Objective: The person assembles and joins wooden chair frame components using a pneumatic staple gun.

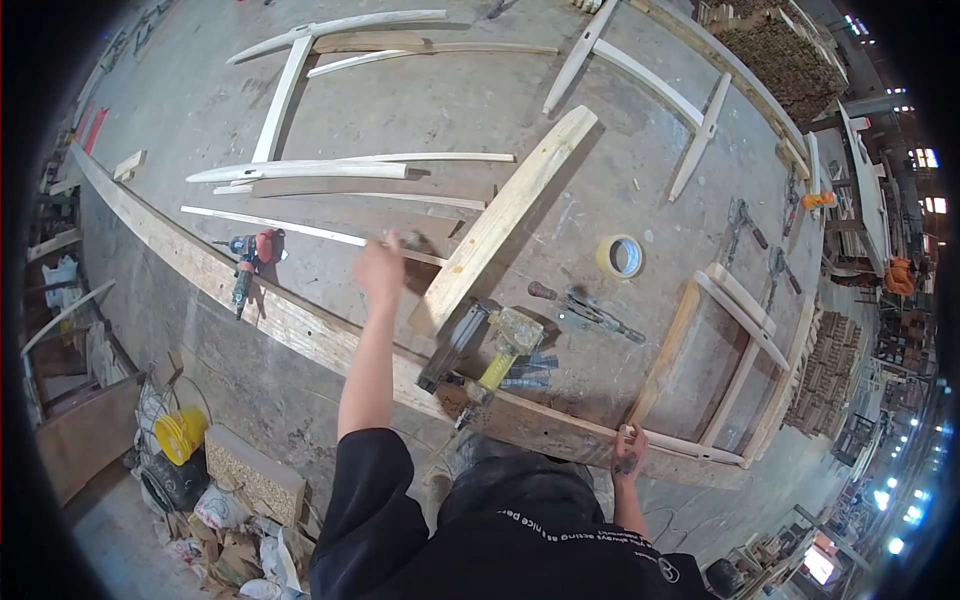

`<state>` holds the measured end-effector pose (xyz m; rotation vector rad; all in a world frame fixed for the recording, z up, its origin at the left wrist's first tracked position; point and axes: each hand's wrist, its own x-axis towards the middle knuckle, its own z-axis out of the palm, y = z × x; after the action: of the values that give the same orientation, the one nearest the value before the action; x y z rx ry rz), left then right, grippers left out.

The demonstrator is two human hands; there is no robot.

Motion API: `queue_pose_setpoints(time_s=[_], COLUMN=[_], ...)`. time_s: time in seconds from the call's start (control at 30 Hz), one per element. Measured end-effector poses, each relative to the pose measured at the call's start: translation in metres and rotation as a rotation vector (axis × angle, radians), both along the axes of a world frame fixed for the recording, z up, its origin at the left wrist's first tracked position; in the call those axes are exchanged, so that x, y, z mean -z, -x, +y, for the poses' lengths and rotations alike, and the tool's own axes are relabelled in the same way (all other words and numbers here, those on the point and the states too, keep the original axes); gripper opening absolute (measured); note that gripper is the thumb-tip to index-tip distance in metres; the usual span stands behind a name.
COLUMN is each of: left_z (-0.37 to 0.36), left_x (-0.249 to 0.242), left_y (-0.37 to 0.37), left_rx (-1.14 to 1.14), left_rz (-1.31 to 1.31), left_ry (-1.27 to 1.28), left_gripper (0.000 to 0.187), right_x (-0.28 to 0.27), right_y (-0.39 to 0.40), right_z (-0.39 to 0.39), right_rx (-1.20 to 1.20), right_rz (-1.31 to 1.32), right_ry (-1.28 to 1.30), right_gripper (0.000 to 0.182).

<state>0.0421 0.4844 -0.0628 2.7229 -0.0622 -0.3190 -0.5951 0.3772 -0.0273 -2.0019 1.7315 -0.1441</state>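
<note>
My left hand (380, 268) is stretched out over the work surface, beside a thin pale strip (290, 228); its fingers are blurred, and whether they grip the strip is unclear. To its right lies a thick pale board (510, 215), placed diagonally. My right hand (630, 452) is at the near edge, its fingers bent round the end of a wooden piece in the frame (690, 446). Between my hands lie a yellow nail gun (505, 350) and several dark nail strips (532, 370).
A red and black drill (256, 258) rests at the left on the long edge beam (310, 328). A tape roll (620, 257) and metal clamps (590, 312) lie right of centre. Curved wooden parts (300, 172) are at the far left. A yellow bucket (181, 434) stands below.
</note>
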Motion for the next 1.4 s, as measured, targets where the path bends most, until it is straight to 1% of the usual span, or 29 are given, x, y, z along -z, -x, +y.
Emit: queue_pose_setpoints(time_s=[0.1,0.17,0.2,0.23,0.3,0.4,0.47,0.5,0.53,0.6,0.63,0.67,0.73,0.8,0.83,0.9,0.97,1.07,1.17,1.27,1.33,1.4], left_z=[0.027,0.041,0.042,0.04,0.031,0.027,0.028,0.024,0.01,-0.008,-0.021,-0.034,-0.055,-0.07,-0.076,-0.092,-0.109,-0.134,-0.162,-0.188,-0.198,-0.204], left_x=[0.03,0.074,0.088,0.083,0.051,0.015,-0.025,-0.053,-0.09,-0.128,-0.141,-0.154,-0.171,-0.166,-0.161,-0.146,-0.122,-0.084,-0.043,-0.012,0.01,0.025], left_y=[-0.021,-0.046,-0.053,-0.054,-0.056,-0.065,-0.045,-0.029,-0.005,0.055,0.089,0.124,0.197,0.262,0.289,0.348,0.403,0.469,0.501,0.515,0.52,0.529], left_rx=[-0.125,-0.182,-0.212,-0.307,-0.492,-0.95,-0.99,-1.007,-1.003,-0.788,-0.676,-0.549,-0.279,-0.09,0.002,0.195,0.16,0.158,0.182,0.18,0.211,0.306], left_rz=[-0.028,0.079,0.134,0.09,-0.005,0.088,-0.011,-0.064,-0.035,-0.049,-0.029,0.003,0.077,0.402,0.54,0.661,0.917,1.047,1.013,1.001,0.958,0.854], left_ry=[-0.222,-0.008,0.098,0.187,0.368,1.266,1.412,1.487,1.471,1.417,1.397,1.364,1.301,1.31,1.299,1.18,1.077,1.027,0.925,0.921,0.918,0.882], left_gripper=[0.053,0.052,0.051,0.047,0.039,0.029,0.024,0.022,0.024,0.026,0.027,0.028,0.029,0.029,0.029,0.03,0.032,0.035,0.034,0.035,0.034,0.034], right_x=[-0.003,-0.001,-0.001,-0.006,-0.015,-0.027,-0.028,-0.026,-0.019,-0.007,-0.007,-0.009,-0.023,-0.049,-0.049,-0.045,-0.04,-0.042,-0.036,-0.031,-0.023,-0.017], right_y=[-0.006,-0.009,-0.009,-0.014,-0.018,-0.013,-0.007,-0.004,-0.002,0.01,0.014,0.011,0.003,-0.007,-0.004,0.003,0.019,0.052,0.099,0.136,0.148,0.15], right_z=[0.0,-0.001,-0.001,0.0,-0.004,-0.013,-0.019,-0.024,-0.028,-0.037,-0.043,-0.049,-0.057,-0.067,-0.073,-0.086,-0.096,-0.113,-0.125,-0.126,-0.125,-0.125], right_rx=[-0.056,-0.044,-0.038,-0.018,0.027,0.033,0.038,0.041,0.031,0.03,0.006,-0.007,-0.02,-0.014,-0.026,-0.057,-0.077,-0.195,-0.225,-0.216,-0.207,-0.269], right_rz=[0.021,-0.03,-0.053,-0.072,-0.113,-0.16,-0.195,-0.216,-0.277,-0.377,-0.35,-0.316,-0.385,-0.402,-0.402,-0.432,-0.483,-0.508,-0.526,-0.48,-0.49,-0.492], right_ry=[-0.03,-0.055,-0.069,-0.079,-0.094,-0.06,-0.038,-0.026,-0.007,0.045,0.058,0.077,0.107,0.031,0.04,0.024,-0.034,-0.004,-0.032,-0.045,-0.093,-0.14], right_gripper=[0.05,0.048,0.047,0.045,0.041,0.039,0.039,0.039,0.038,0.038,0.037,0.036,0.034,0.031,0.031,0.03,0.031,0.031,0.029,0.026,0.024,0.024])
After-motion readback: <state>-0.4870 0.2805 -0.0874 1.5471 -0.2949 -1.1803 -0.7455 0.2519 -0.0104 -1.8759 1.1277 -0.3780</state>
